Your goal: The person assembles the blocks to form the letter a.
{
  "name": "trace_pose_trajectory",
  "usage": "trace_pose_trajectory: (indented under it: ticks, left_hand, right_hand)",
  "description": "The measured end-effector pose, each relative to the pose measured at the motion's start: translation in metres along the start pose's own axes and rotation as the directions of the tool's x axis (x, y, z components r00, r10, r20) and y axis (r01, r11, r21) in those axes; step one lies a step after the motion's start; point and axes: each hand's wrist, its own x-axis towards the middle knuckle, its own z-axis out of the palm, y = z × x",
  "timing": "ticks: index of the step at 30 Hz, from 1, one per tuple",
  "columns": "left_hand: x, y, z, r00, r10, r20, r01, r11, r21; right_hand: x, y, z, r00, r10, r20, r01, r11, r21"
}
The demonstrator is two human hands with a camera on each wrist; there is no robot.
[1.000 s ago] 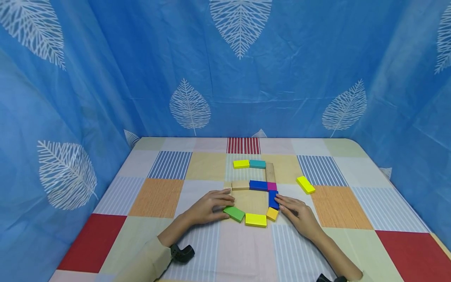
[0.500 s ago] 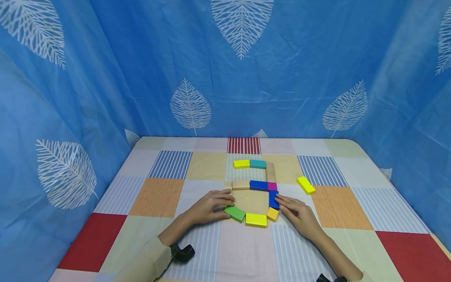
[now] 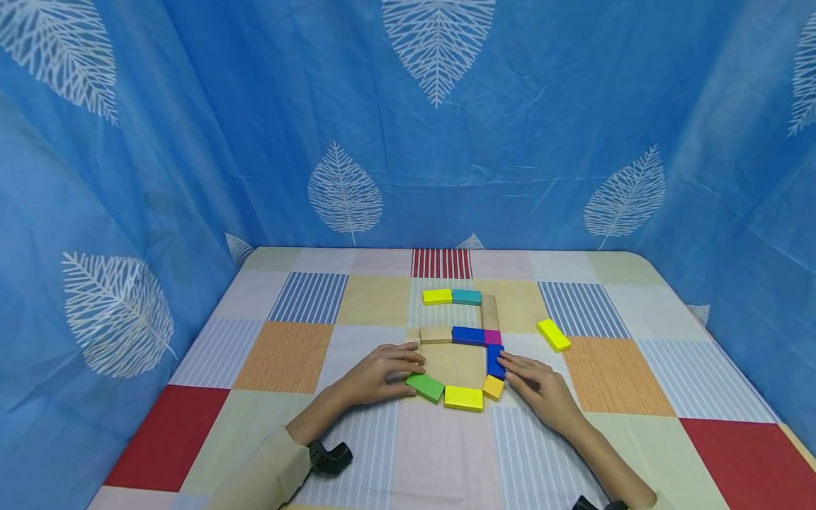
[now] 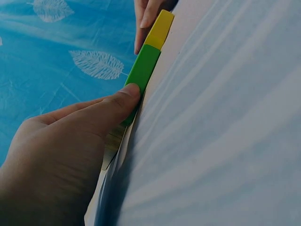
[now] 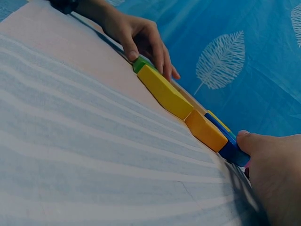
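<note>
In the head view my left hand [image 3: 382, 373] lies at the left of a ring of flat blocks. Its thumb touches the green block [image 3: 425, 387], and its fingers extend along the ring's left side, covering what lies beneath. My right hand [image 3: 540, 388] is on the opposite side, fingertips against the upright blue block [image 3: 495, 360]. Between the hands sit a yellow block [image 3: 463, 398] and a small orange block [image 3: 493, 387]. In the left wrist view the thumb presses on the green block's end [image 4: 143, 68]. The right wrist view shows the right thumb at the blue block [image 5: 233, 153].
Behind lie a pale wood block [image 3: 436, 335], another blue block [image 3: 468, 336] and a magenta block [image 3: 492, 337]. Further back are yellow [image 3: 436, 297], teal [image 3: 467, 297] and wood [image 3: 489, 312] blocks. A loose yellow block [image 3: 553, 335] lies right. Blue curtains surround the patchwork-covered table [image 3: 615, 382].
</note>
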Motion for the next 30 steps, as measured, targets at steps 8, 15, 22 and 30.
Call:
trace_pose_trajectory:
  ticks: [8,15,22,30]
  left_hand:
    - [0.001,0.001,0.000,1.000,-0.003,-0.030,0.002,1.000,-0.020]
    - [0.001,-0.001,0.000,0.969,-0.178,-0.170,0.152,0.976,-0.156]
    - [-0.002,-0.009,-0.001,0.925,-0.342,-0.164,0.301,0.925,-0.230]
    - [-0.003,-0.014,-0.006,0.948,-0.311,-0.067,0.293,0.936,-0.197]
  right_hand:
    - [0.000,-0.002,0.000,1.000,0.006,0.005,-0.006,1.000,-0.002]
    - [0.000,-0.002,0.000,1.000,0.014,0.010,-0.014,1.000,0.002]
    - [0.000,-0.001,0.000,1.000,0.012,0.009,-0.012,1.000,0.006]
    - [0.000,-0.001,0.000,1.000,-0.006,-0.001,0.006,1.000,0.000]
